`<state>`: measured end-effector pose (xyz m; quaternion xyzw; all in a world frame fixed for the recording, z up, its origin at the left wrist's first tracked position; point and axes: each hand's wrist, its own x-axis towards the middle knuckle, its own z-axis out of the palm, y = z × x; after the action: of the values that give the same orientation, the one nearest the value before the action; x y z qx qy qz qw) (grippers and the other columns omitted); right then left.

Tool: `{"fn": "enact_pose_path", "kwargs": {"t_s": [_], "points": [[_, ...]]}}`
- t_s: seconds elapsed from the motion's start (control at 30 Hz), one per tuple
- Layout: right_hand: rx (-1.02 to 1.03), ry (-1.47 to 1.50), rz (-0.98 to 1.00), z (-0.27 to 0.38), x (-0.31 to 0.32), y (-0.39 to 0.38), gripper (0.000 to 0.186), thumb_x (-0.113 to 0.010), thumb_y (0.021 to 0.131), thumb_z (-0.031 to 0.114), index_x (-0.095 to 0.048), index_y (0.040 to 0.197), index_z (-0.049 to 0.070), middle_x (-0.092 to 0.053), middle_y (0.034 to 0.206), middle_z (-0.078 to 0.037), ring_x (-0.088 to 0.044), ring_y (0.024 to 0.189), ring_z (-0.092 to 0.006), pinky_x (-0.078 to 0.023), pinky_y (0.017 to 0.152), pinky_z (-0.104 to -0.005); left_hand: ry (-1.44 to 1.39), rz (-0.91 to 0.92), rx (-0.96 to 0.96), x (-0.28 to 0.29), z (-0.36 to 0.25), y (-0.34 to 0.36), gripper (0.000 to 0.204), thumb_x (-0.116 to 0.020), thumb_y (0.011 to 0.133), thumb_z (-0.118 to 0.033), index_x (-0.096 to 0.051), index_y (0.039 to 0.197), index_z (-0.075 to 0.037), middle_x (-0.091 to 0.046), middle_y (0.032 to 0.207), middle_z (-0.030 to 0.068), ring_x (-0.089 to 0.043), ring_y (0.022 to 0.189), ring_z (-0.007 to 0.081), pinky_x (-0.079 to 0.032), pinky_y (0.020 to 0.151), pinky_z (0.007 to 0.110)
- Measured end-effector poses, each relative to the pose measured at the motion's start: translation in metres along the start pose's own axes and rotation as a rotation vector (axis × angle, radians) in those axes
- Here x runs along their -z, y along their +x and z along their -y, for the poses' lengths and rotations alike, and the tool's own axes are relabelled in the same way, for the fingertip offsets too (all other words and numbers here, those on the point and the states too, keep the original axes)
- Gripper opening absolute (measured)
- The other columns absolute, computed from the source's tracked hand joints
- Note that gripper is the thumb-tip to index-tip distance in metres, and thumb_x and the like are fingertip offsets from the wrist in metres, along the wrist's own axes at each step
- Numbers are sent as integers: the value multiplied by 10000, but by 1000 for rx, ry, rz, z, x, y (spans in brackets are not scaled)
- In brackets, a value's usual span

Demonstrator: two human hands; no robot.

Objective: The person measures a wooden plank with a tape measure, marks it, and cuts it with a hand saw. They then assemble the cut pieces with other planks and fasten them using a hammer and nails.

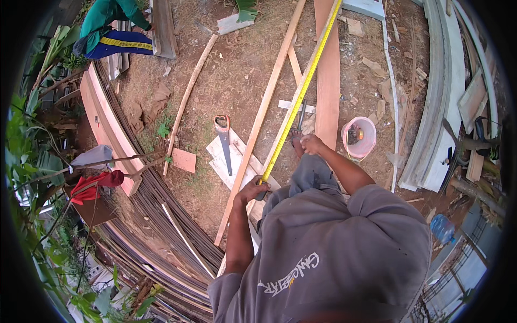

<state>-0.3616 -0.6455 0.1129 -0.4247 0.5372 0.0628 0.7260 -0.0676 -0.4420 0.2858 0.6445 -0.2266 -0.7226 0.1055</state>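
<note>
A yellow tape measure [301,92] is drawn out along a long wooden batten [284,133], running from my left hand to the top of the view. My left hand [252,190] is closed around its near end, at the batten's edge. Above my bent knee, my right hand [312,144] is closed with the fingers together; what it holds, if anything, does not show. Left of the taped batten, a second batten [265,102] lies nearly alongside. A handsaw [223,142] with an orange-and-dark handle rests partly on pale boards [218,153].
A pink bucket [347,148] with small items inside stands right of a wide reddish plank [327,86]. Stacked boards [431,124] line the right side; long thin strips [177,231] lie lower left. At upper left a person in a green top [110,21] handles a board [164,32].
</note>
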Motion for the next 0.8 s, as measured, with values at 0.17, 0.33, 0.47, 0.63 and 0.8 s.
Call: {"fn": "enact_pose_path", "kwargs": {"t_s": [0.17,0.33,0.47,0.63,0.8], "points": [[356,-943,95,-60,-78,-62,395,-650,930,396,-711,1175,92,-733,1029,-154,-693,937,-326,-549,829,-429,52,5,9,14,132,-49,795,-793,815,-437,-509,1447,-48,-677,1178,95,-617,1089,193,-469,944,322],[121,-1100,260,-70,-178,-135,383,-632,910,403,-748,1081,81,-737,1053,-218,-706,1015,-369,-527,889,-481,-24,17,-8,32,270,-73,665,-760,794,-365,-584,1358,-60,-680,1062,64,-621,964,173,-481,865,299],[192,-1169,211,-69,-250,-188,314,-656,922,373,-735,1018,85,-736,934,-136,-698,889,-294,-517,773,-432,-50,-57,68,25,375,-111,599,-710,849,-448,-629,1298,-61,-693,1089,93,-622,986,200,-485,877,333],[179,-943,464,-66,-288,-235,331,-688,918,379,-745,1017,68,-738,915,-122,-689,864,-256,-517,783,-396,75,-161,59,18,460,-144,533,-684,868,-454,-673,1217,-51,-703,1083,103,-639,1003,204,-505,888,347],[110,-1002,550,-91,-308,-233,387,-688,934,437,-736,1044,68,-734,928,-87,-670,876,-214,-512,794,-377,-12,-309,34,9,504,-143,444,-699,825,-327,-692,1161,-37,-720,1020,149,-674,959,281,-525,870,380]]}}
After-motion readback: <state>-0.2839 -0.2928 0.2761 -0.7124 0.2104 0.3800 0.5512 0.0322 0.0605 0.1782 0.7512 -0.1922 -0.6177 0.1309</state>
